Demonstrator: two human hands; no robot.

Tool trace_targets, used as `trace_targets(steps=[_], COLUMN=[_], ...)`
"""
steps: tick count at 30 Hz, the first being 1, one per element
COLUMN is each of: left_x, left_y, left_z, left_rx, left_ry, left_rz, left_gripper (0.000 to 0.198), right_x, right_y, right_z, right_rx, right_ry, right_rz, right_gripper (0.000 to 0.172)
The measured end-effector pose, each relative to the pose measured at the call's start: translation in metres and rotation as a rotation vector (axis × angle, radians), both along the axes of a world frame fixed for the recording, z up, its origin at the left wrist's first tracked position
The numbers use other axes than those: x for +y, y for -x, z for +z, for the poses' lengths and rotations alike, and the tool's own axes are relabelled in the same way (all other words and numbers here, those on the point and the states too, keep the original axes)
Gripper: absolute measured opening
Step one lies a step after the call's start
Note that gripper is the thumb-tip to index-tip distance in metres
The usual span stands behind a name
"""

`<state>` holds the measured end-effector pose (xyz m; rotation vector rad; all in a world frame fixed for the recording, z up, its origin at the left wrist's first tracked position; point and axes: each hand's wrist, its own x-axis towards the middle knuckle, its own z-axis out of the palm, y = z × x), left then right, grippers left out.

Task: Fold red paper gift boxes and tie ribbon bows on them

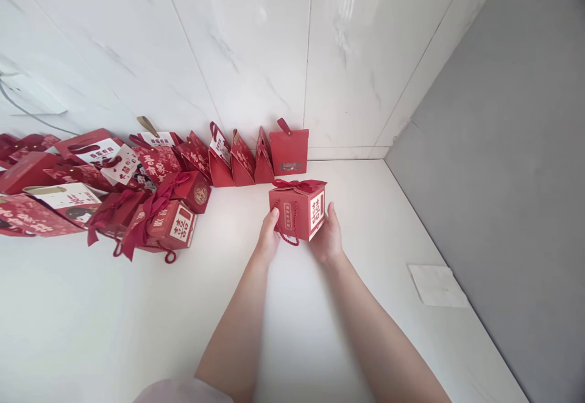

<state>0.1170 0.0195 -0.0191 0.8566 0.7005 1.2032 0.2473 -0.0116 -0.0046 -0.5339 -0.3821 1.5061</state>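
Note:
Between my two hands is a red gift box (289, 208) with a ribbon bow on its lid, a cord handle hanging down its front and a white label on its right side. My left hand (269, 235) grips the near left edge, its thumb up along the corner. Against the right side, my right hand (329, 235) supports the box from below and beside, thumb raised; part of its fingers are hidden behind the box. Just behind stands a red bag-shaped box (289, 147) with a small strap on top.
Several triangular red boxes (242, 159) stand in a row along the marbled tile wall (256, 55). Two ribboned boxes (171, 226) and a pile of red packages (68, 202) occupy the left. A white plate (437, 285) lies by the grey wall (516, 177) on the right.

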Motion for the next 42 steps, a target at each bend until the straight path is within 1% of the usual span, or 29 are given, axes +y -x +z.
trace_targets(steps=[2, 5, 7, 10, 12, 14, 17, 19, 21, 24, 26, 28, 30, 33, 35, 37, 39, 42], left_x=[0.003, 0.012, 0.018, 0.023, 0.022, 0.019, 0.014, 0.011, 0.011, 0.013, 0.015, 0.018, 0.021, 0.024, 0.024, 0.022, 0.021, 0.021], left_y=[0.0, 0.004, 0.009, 0.015, 0.017, 0.016, 0.014, 0.013, 0.013, 0.014, 0.015, 0.017, 0.02, 0.026, 0.028, 0.028, 0.026, 0.023], left_z=[0.0, 0.0, -0.001, -0.002, -0.002, -0.001, 0.003, 0.004, 0.004, 0.002, 0.001, 0.001, 0.001, 0.004, 0.005, 0.007, 0.007, 0.004], left_rx=[-0.004, 0.001, 0.01, 0.018, 0.048, 0.149, 0.329, 0.376, 0.379, 0.335, 0.309, 0.275, 0.187, 0.039, 0.015, 0.043, 0.087, 0.132], left_ry=[-0.017, 0.02, 0.048, 0.047, 0.009, -0.07, -0.22, -0.267, -0.257, -0.231, -0.228, -0.21, -0.162, -0.072, -0.068, -0.121, -0.171, -0.148], left_rz=[0.039, 0.162, 0.232, 0.318, 0.376, 0.434, 0.502, 0.531, 0.53, 0.482, 0.438, 0.412, 0.413, 0.426, 0.417, 0.398, 0.37, 0.354], left_gripper=[0.045, 0.047, 0.047, 0.04, 0.038, 0.042, 0.046, 0.047, 0.048, 0.049, 0.047, 0.043, 0.041, 0.048, 0.056, 0.055, 0.048, 0.042], right_x=[0.0, 0.002, 0.003, 0.004, 0.004, 0.004, 0.003, 0.003, 0.003, 0.004, 0.005, 0.007, 0.008, 0.007, 0.005, 0.003, 0.002, 0.003], right_y=[-0.005, -0.014, -0.017, -0.018, -0.017, -0.017, -0.016, -0.015, -0.015, -0.015, -0.015, -0.015, -0.016, -0.016, -0.015, -0.014, -0.011, -0.007], right_z=[-0.001, -0.005, -0.007, -0.008, -0.008, -0.008, -0.008, -0.008, -0.008, -0.009, -0.011, -0.013, -0.015, -0.017, -0.017, -0.016, -0.014, -0.014], right_rx=[0.039, 0.092, 0.122, 0.152, 0.17, 0.178, 0.138, 0.106, 0.099, 0.108, 0.071, -0.018, -0.102, -0.157, -0.207, -0.276, -0.33, -0.323], right_ry=[0.036, 0.069, 0.077, 0.126, 0.173, 0.19, 0.156, 0.142, 0.147, 0.179, 0.184, 0.17, 0.153, 0.137, 0.098, 0.053, 0.036, 0.048], right_rz=[-0.048, -0.109, -0.123, -0.141, -0.154, -0.149, -0.13, -0.127, -0.128, -0.09, 0.009, 0.107, 0.15, 0.126, 0.119, 0.121, 0.108, 0.035], right_gripper=[0.053, 0.055, 0.055, 0.051, 0.047, 0.045, 0.047, 0.047, 0.046, 0.045, 0.045, 0.045, 0.049, 0.058, 0.06, 0.057, 0.051, 0.037])
